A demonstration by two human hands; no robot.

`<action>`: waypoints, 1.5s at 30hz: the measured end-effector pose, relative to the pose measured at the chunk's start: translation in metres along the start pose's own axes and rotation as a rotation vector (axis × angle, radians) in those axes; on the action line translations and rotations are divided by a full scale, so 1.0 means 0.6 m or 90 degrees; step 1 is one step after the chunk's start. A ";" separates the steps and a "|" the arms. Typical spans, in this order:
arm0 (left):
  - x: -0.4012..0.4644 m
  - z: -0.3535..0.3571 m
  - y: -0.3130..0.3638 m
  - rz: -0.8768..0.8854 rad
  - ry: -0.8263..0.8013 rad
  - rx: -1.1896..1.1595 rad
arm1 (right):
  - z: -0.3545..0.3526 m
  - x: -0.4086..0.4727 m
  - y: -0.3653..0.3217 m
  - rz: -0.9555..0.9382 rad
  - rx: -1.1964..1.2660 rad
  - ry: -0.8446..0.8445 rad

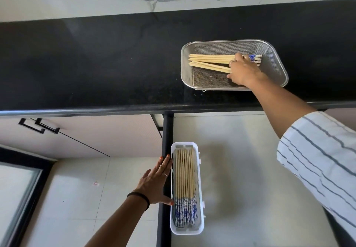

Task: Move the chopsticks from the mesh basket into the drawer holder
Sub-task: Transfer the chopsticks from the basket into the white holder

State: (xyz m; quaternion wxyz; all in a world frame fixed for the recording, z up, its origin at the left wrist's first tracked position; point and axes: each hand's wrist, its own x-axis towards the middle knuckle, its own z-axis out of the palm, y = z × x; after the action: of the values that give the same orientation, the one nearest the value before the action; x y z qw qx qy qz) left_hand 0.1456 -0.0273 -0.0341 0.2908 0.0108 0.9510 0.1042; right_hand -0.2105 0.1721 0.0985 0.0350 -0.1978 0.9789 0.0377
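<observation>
Black countertop under my reach: my right hand [243, 71] closes its fingers over the loose chopsticks [210, 62] in the mesh basket [277, 69], about eight left, grip not yet firm. Next I judge I must bunch and lift them. My left hand [154, 183], flat and open, steadies the white holder [200, 189], one, roughly ten chopsticks already inside.

Black countertop [96, 63]; mesh basket [277, 62] on it.
</observation>
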 end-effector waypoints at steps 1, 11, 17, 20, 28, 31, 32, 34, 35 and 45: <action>0.000 0.000 0.000 0.000 0.000 0.000 | -0.001 -0.002 -0.001 -0.012 -0.007 0.006; -0.002 -0.001 0.002 -0.001 0.005 0.002 | -0.019 -0.020 -0.001 -0.031 0.011 0.038; -0.002 -0.001 0.005 -0.002 0.010 0.000 | -0.072 -0.041 -0.024 -0.034 0.120 0.124; -0.001 -0.001 0.007 -0.007 0.008 0.007 | -0.115 -0.071 -0.048 -0.029 0.323 0.169; -0.001 -0.004 0.022 -0.037 0.015 0.052 | -0.099 -0.243 -0.114 -0.084 0.871 -0.092; -0.011 0.002 0.028 -0.043 0.021 0.047 | -0.026 -0.316 -0.148 -0.062 0.903 -0.227; -0.015 0.005 0.029 -0.043 0.021 0.042 | 0.000 -0.340 -0.159 -0.048 0.893 -0.266; -0.022 0.010 0.029 -0.041 0.026 0.034 | 0.055 -0.385 -0.179 -0.012 0.896 -0.341; -0.024 0.011 0.029 -0.039 0.030 0.030 | 0.080 -0.405 -0.188 0.015 0.903 -0.375; -0.038 0.023 0.032 -0.037 0.062 -0.009 | 0.230 -0.507 -0.287 0.236 0.701 -0.457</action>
State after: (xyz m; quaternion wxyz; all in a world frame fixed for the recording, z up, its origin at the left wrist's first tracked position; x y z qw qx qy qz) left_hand 0.1715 -0.0078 -0.0287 0.2468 -0.0237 0.9633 0.1032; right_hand 0.1435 0.1430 -0.0240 0.4458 0.0444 0.8010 -0.3970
